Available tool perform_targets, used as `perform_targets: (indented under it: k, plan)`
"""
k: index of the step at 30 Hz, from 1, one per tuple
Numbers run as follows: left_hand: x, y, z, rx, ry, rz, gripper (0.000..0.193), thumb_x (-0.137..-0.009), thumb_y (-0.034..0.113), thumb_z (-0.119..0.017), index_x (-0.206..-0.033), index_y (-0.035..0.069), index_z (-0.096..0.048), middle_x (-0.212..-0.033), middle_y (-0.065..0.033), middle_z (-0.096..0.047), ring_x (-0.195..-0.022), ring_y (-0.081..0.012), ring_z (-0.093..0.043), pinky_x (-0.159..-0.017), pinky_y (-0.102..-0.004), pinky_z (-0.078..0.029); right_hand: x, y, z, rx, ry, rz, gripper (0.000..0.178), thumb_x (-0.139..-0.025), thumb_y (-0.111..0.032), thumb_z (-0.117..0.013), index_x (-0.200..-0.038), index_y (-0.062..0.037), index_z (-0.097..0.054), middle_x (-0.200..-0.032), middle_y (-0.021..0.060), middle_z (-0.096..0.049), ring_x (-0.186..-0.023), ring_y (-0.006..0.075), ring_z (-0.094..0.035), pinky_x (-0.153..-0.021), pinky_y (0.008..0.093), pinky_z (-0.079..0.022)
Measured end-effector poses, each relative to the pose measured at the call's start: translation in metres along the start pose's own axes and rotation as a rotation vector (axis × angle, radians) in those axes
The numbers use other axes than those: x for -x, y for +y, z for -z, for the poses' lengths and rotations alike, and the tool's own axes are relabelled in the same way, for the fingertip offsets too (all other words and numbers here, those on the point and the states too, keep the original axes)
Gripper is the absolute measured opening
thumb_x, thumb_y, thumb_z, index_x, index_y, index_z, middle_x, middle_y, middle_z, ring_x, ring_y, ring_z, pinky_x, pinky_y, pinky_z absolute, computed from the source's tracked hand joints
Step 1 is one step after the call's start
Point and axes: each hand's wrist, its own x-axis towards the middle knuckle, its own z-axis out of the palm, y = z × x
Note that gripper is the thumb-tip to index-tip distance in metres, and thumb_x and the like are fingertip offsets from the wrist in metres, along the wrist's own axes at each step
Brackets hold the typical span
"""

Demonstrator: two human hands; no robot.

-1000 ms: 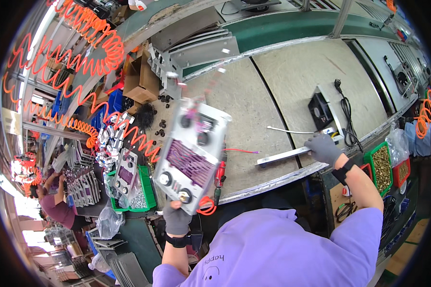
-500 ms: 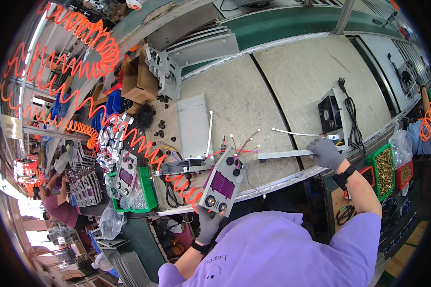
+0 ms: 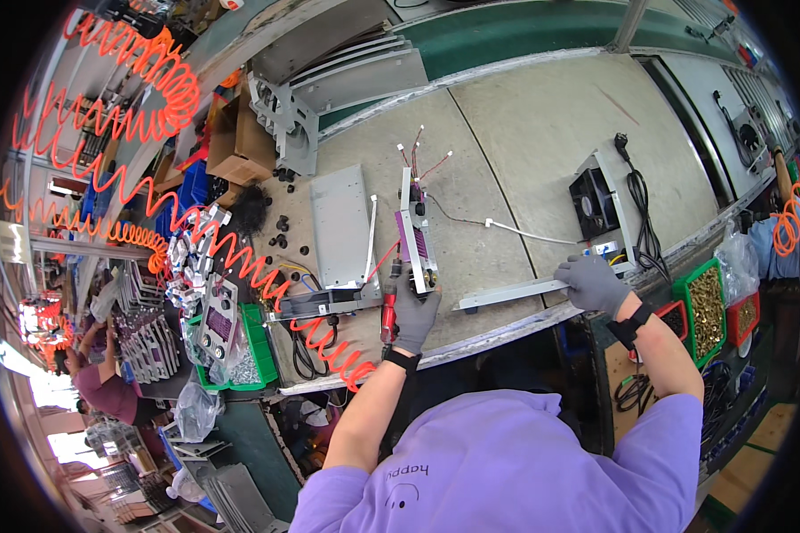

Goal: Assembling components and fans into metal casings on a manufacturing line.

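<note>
My gloved left hand [image 3: 416,313] is closed on the near end of a grey front panel with a purple grille [image 3: 415,233]. The panel stands on edge above the bench, and thin wires with white connectors trail from its far end. Close beside that hand lies a red power screwdriver [image 3: 388,313]. My gloved right hand [image 3: 594,282] is closed over the right end of a long grey metal strip [image 3: 511,294] near the bench's front edge. Just beyond it stands a grey metal plate with a black fan [image 3: 593,204], with a coiled black power cord [image 3: 645,213] alongside.
A flat grey sheet-metal panel [image 3: 340,222] and several black knobs [image 3: 280,233] lie on the left. Orange coiled air hoses [image 3: 240,258] hang across that side. Green bins hold silver screws [image 3: 244,362] and brass fittings [image 3: 707,313]. A co-worker [image 3: 107,382] is at far left.
My left hand has moved forward over the bench, carrying the purple-grilled panel away from my body and turning it on edge. My right hand stays on the metal strip.
</note>
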Motion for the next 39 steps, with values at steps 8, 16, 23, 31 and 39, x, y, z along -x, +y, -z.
perform_targets:
  k: [8, 16, 23, 31, 39]
  plan:
    - [0.052, -0.002, 0.012, -0.189, -0.098, 0.032, 0.045, -0.072, 0.013, -0.071, -0.108, 0.000, -0.047, -0.087, -0.0104, -0.059, -0.081, -0.0184, -0.059, -0.074, -0.0289, -0.047, -0.001, 0.001, -0.003, -0.012, 0.015, 0.003, 0.013, -0.064, -0.010, -0.055, -0.077, -0.0105, -0.055, -0.072, 0.0041, -0.054, -0.077, 0.0243, -0.056, -0.060, 0.0400, -0.046]
    - [0.048, 0.003, 0.004, -0.282, -0.214, 0.044, 0.061, -0.072, 0.004, -0.069, -0.123, 0.000, -0.036, -0.106, -0.0107, -0.054, -0.097, -0.0180, -0.056, -0.083, -0.0297, -0.046, 0.001, -0.003, -0.002, -0.047, -0.034, 0.027, 0.017, -0.064, -0.014, -0.058, -0.081, -0.0101, -0.058, -0.076, 0.0082, -0.057, -0.077, 0.0270, -0.059, -0.064, 0.0395, -0.047]
    - [0.044, -0.010, 0.009, -0.298, -0.220, 0.003, 0.054, -0.077, 0.009, -0.066, -0.121, 0.000, -0.036, -0.103, -0.0113, -0.055, -0.097, -0.0200, -0.055, -0.083, -0.0303, -0.044, 0.006, -0.018, -0.013, -0.033, 0.017, 0.069, 0.022, -0.067, -0.017, -0.060, -0.087, -0.0087, -0.057, -0.086, 0.0083, -0.059, -0.085, 0.0259, -0.058, -0.069, 0.0393, -0.045]
    - [0.075, 0.027, 0.027, -0.173, -0.224, 0.179, 0.042, -0.079, 0.002, -0.061, -0.109, 0.003, -0.031, -0.094, -0.0116, -0.050, -0.072, -0.0163, -0.059, -0.065, -0.0252, -0.048, 0.102, -0.038, 0.020, -0.225, 0.802, -0.535, 0.032, -0.075, -0.015, -0.059, -0.105, -0.0078, -0.053, -0.104, 0.0112, -0.055, -0.095, 0.0299, -0.053, -0.080, 0.0397, -0.043]
    - [0.099, 0.052, 0.039, 0.022, -0.289, 0.426, 0.018, -0.085, 0.003, -0.052, -0.096, 0.003, -0.039, -0.080, -0.0071, -0.050, -0.065, -0.0141, -0.058, -0.057, -0.0254, -0.049, 0.247, 0.048, -0.071, -0.201, 0.519, -1.240, 0.043, -0.076, -0.017, -0.061, -0.115, -0.0032, -0.049, -0.108, 0.0230, -0.052, -0.098, 0.0390, -0.052, -0.085, 0.0418, -0.043]
